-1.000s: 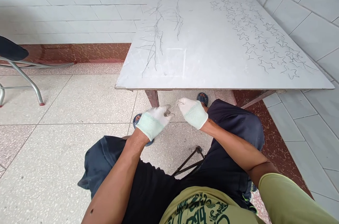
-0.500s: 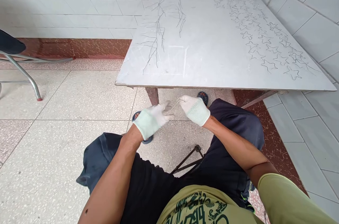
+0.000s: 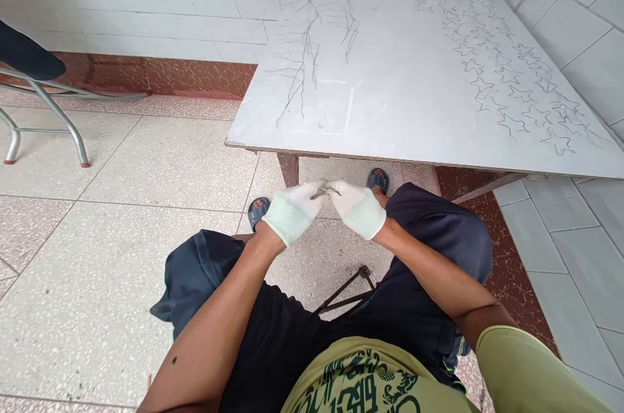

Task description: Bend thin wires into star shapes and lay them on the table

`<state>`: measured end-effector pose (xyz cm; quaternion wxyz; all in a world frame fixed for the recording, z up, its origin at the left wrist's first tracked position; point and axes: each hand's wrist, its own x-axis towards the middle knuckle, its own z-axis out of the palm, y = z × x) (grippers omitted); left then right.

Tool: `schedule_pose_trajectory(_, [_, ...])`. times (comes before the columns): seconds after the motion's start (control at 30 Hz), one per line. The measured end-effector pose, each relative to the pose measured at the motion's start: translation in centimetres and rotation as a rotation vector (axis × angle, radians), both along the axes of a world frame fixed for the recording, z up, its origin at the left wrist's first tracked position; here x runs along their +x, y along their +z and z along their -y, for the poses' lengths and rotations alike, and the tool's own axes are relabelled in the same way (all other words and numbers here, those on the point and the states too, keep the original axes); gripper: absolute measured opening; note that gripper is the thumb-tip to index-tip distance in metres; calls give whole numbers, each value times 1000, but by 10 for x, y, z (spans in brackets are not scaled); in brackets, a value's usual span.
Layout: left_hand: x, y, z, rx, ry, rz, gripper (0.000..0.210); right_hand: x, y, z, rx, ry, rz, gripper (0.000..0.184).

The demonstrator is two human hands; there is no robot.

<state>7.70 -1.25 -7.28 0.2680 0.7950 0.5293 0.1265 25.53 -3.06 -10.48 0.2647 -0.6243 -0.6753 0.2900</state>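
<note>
half a second on, the left hand [image 3: 295, 208], in a white knit glove with a pale green cuff, has closed in on the right hand [image 3: 357, 208], gloved alike, so their fingertips now meet. right there sits a thin metal wire [image 3: 325, 190], mostly hidden by the gloves. the right fingers look pinched on it; whether the left ones grip or merely touch, i cannot tell. it lies at the far end of both hands, away from the body, about equally near each; its long axis is too covered to read. just beyond stands a white-topped wooden counter [image 3: 414, 114], with thin branching dark wires [image 3: 306, 42] towards its left and grey star-shaped wire outlines [image 3: 510, 78] clustered on its right. well off left is a silvery tubular chair frame [image 3: 63, 120].
</note>
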Motion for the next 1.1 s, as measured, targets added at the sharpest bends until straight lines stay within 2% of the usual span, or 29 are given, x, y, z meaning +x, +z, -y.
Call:
schedule_pose_trajectory(0.1, [-3, -5, 2, 55, 96, 2, 38, -6, -2, -3, -60, -8, -153, 23])
schedule_pose_trajectory(0.3, [-4, 0, 6, 130, 167, -65, 37, -10, 6, -9, -368, -25, -588, 19])
schedule_pose_trajectory(0.37, [-4, 4, 4, 122, 161, -86, 38, -6, 9, -8, -377, -6, -669, 15])
schedule_pose_trajectory(0.47, [-6, 7, -1, 97, 162, -92, 42, -2, 12, -5, -317, -4, -685, 13])
schedule_pose_trajectory(0.57, [-7, 6, -5, 98, 143, -170, 46, -4, 9, -3, -287, -48, -611, 13])
schedule_pose_trajectory(0.77, [-3, 4, -9, 128, -28, -402, 42, -12, -2, -4, -291, -69, -485, 16])
schedule_pose_trajectory(0.93, [-3, 17, -7, 137, -76, -536, 42, -5, -2, -2, -106, -6, -53, 26])
schedule_pose_trajectory(1.03, [-4, 22, -8, 124, -105, -559, 40, -1, -1, 0, 9, 137, 222, 30])
schedule_pose_trajectory(1.1, [-4, 24, -9, 102, -96, -486, 38, 3, 2, 2, 46, 246, 366, 27])
